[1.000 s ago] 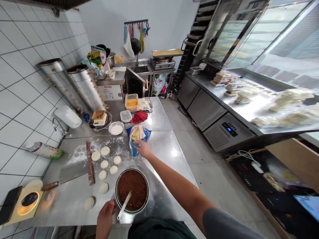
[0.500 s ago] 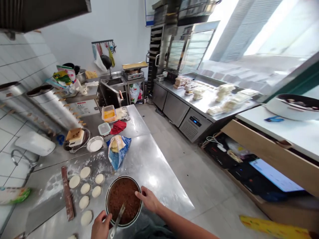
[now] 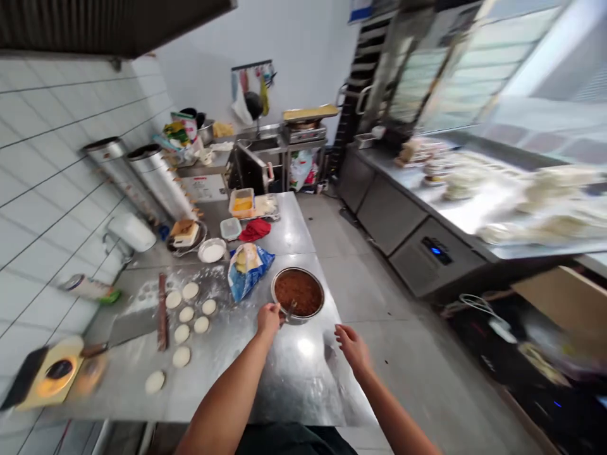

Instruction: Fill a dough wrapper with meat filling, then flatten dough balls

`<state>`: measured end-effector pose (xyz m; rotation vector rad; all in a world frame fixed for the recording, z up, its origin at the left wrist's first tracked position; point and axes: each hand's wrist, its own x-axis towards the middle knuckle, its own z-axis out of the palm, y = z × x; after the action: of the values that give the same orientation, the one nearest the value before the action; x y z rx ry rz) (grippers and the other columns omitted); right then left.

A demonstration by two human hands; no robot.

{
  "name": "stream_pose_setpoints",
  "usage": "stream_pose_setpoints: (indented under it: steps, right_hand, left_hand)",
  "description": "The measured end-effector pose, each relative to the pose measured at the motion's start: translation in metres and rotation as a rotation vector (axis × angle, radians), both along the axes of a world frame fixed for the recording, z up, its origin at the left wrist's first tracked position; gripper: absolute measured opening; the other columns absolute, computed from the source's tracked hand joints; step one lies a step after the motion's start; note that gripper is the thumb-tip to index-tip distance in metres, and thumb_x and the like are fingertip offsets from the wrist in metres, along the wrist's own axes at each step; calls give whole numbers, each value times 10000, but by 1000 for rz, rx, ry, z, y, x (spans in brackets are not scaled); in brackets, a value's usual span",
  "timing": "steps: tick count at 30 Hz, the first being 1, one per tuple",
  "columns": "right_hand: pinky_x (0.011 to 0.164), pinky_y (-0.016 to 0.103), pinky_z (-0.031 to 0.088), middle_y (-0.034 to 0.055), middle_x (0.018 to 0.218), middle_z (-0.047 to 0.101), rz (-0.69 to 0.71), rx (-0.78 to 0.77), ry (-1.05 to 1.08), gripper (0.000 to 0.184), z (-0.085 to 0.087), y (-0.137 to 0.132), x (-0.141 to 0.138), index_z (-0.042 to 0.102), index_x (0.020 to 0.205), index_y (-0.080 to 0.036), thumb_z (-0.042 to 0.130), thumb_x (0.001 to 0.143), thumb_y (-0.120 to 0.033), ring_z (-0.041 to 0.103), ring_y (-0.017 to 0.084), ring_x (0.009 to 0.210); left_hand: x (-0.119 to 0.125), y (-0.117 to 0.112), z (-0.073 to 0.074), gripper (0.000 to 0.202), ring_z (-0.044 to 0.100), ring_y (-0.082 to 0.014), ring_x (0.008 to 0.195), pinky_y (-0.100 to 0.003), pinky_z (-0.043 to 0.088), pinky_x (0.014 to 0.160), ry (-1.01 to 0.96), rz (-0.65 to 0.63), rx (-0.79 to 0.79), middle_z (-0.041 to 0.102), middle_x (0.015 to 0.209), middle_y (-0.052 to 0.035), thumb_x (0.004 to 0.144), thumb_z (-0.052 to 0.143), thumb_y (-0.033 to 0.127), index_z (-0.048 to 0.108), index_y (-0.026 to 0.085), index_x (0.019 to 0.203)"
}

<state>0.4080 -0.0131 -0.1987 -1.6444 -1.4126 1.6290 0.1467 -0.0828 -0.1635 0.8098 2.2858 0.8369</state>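
Observation:
A round metal pot (image 3: 279, 304) of reddish-brown filling (image 3: 301, 287) stands on the steel table near its right edge. A spoon (image 3: 291, 309) leans in the filling. My left hand (image 3: 269, 319) pinches the pot at its near left side. To the pot's lower right, my right hand (image 3: 351, 346) is apart from it, fingers loosely bent and holding nothing. Left of the pot lie several flat dough rounds (image 3: 181, 333) and a brown rolling pin (image 3: 162, 309). A blue and white bag (image 3: 249, 272) stands slumped just behind the pot.
A broad-bladed knife (image 3: 133, 328) lies left of the rolling pin. Further back are a bowl of white powder (image 3: 212, 250), a red cloth (image 3: 255, 230) and plastic tubs (image 3: 242, 202). A lit scale-like device (image 3: 59, 373) sits front left. The table's right edge (image 3: 327, 291) drops to the floor.
The pot has moved away from my body, farther onto the table. My right hand has let go of its rim and drawn off to the right. The view has swung left.

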Motion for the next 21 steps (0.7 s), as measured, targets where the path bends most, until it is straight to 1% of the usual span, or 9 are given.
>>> stream_pose_setpoints:
  steps: [3, 6, 8, 10, 13, 15, 16, 19, 21]
  right_hand:
    - [900, 471, 516, 163, 1069, 755, 91, -9, -87, 725, -20, -57, 0, 719, 1079, -154, 500, 718, -743, 683, 364, 1026]
    - [939, 472, 495, 129, 1057, 761, 282, 36, -93, 638, -34, -126, -20, 735, 1022, -191, 477, 784, -724, 677, 352, 1031]
    - [960, 445, 497, 118, 1101, 745, 407, 109, -50, 591, -36, -168, -44, 726, 1049, -196, 450, 861, -684, 672, 320, 1043]
    - [993, 427, 493, 118, 1130, 721, 507, 162, -14, 529, -35, -200, -74, 718, 1073, -193, 447, 914, -618, 665, 297, 1061]
    - [1033, 455, 476, 125, 1118, 699, 562, 246, -69, 449, -32, -229, -116, 717, 1068, -195, 440, 951, -528, 647, 302, 1074]
    - [1048, 497, 461, 146, 1122, 682, 461, 362, -207, 439, -35, -240, -139, 715, 1078, -190, 434, 958, -506, 622, 331, 1088]
    - [1061, 517, 452, 167, 1144, 670, 370, 428, -288, 454, -38, -245, -148, 708, 1105, -175, 437, 954, -506, 607, 349, 1112]
    - [1137, 540, 415, 246, 1288, 611, 55, 545, -474, 564, -49, -258, -173, 648, 1247, -81, 453, 934, -507, 538, 396, 1268]
    - [1188, 559, 369, 289, 1390, 554, -107, 541, -549, 624, -54, -267, -191, 592, 1326, -25, 426, 938, -484, 473, 417, 1368]
  left_hand:
    - [-9, -52, 3, 381, 729, -187, 1027, -300, 533, 959, 77, -17, 53, 793, 1146, -98, 974, 489, 430, 741, 215, 1162]
    - [-35, -144, 13, 387, 652, -196, 1209, -312, 457, 1105, 229, 91, 13, 735, 1280, -89, 991, 464, 417, 707, 223, 1222]
    - [-70, -217, 25, 439, 651, -245, 1175, -377, 471, 1078, 328, 261, -85, 730, 1205, -142, 1020, 357, 416, 705, 178, 1142]
    - [-115, -287, 39, 462, 661, -302, 1108, -443, 490, 1012, 409, 431, -208, 721, 1106, -183, 1022, 298, 402, 694, 165, 1052]
    - [-191, -367, 53, 438, 658, -341, 1073, -476, 495, 958, 481, 552, -343, 696, 1013, -188, 1016, 271, 367, 667, 179, 1001]
    - [-234, -397, 51, 385, 658, -329, 1077, -460, 504, 958, 487, 515, -376, 682, 1066, -185, 1008, 337, 381, 649, 171, 1094]
    - [-252, -406, 47, 352, 657, -310, 1095, -436, 507, 975, 476, 453, -375, 673, 1126, -175, 987, 427, 402, 637, 173, 1153]
    - [-290, -420, 27, 449, 645, -236, 1165, -319, 486, 1038, 416, 178, -348, 649, 1251, -78, 788, 760, 336, 641, 250, 1212]
    - [-308, -427, 14, 456, 638, -225, 1174, -303, 479, 1034, 407, 82, -352, 643, 1247, -44, 745, 790, 284, 657, 279, 1181]
